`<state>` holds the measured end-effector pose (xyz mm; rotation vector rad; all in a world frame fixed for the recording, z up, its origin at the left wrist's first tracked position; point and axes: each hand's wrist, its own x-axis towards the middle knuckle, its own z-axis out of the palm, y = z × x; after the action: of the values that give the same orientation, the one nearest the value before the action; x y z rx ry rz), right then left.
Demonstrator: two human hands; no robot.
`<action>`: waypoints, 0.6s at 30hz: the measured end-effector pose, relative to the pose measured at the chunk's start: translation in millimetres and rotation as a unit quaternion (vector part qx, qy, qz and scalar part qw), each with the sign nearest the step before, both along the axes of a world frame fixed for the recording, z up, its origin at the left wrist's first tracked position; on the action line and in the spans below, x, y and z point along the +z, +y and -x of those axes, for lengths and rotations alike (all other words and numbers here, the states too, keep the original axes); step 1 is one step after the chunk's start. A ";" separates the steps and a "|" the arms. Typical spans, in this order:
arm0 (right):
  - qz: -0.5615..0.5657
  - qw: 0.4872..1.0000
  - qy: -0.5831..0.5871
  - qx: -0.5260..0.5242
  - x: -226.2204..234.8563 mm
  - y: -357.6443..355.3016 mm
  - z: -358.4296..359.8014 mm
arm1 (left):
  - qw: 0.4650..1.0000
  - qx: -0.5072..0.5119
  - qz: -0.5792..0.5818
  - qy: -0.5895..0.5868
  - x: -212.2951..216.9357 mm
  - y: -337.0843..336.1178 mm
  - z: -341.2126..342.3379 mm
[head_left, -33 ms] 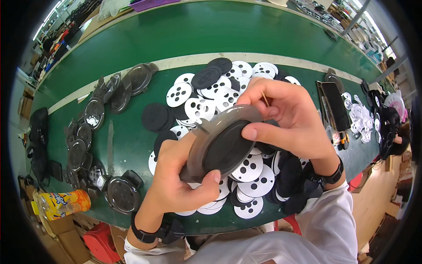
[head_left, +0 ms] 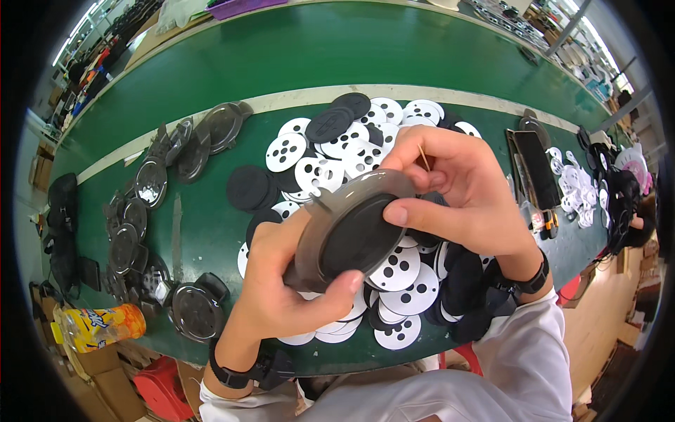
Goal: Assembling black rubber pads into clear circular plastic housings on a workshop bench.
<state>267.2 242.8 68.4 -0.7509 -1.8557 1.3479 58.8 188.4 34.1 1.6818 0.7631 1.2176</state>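
Note:
Both hands hold up a round, translucent grey plastic cover (head_left: 336, 204) with a black disc (head_left: 362, 235) lying inside its rim. My left hand (head_left: 292, 288) grips the cover from the lower left, its thumb at the disc's lower edge. On the upper right, my right hand (head_left: 457, 190) pinches the rim, its thumb pressing the disc's edge. A thin wooden stick (head_left: 423, 156) juts from between the right fingers. Beneath them spreads a heap of white discs with holes (head_left: 408, 292) and plain black discs (head_left: 249, 188). The held cover hides part of that heap.
More grey covers (head_left: 197, 309) line the left of the green table (head_left: 211, 239). A bottle with an orange label (head_left: 102, 327) lies at the lower left. To the right are a dark oblong case (head_left: 532, 169) and a pile of small white parts (head_left: 576, 190).
The cover and disc have shifted very slightly left and down. My left thumb has slid a little to the right along the disc's lower edge.

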 end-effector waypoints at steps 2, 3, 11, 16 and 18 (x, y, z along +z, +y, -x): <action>0.021 0.999 -0.022 -0.008 0.4 1.9 -1.7 | 1.000 0.015 0.015 -0.005 -0.3 0.5 0.4; 0.018 0.999 -0.033 -0.009 0.5 3.1 -2.1 | 0.998 0.044 0.028 -0.029 -2.0 -1.1 -2.7; 0.134 0.982 -0.082 0.103 9.1 17.9 -20.6 | 0.986 0.094 0.131 -0.036 6.2 2.0 4.9; -0.016 0.973 -0.128 -0.192 -1.5 49.6 -25.7 | 0.947 0.285 0.096 -0.111 5.2 10.2 7.5; -0.085 0.911 -0.318 -0.248 -1.4 52.5 -33.0 | 0.949 0.286 0.091 -0.098 -0.6 7.3 8.0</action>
<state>300.2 295.3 66.9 -1.5758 -2.0144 0.6350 50.8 195.7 33.4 1.1951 1.2470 1.6203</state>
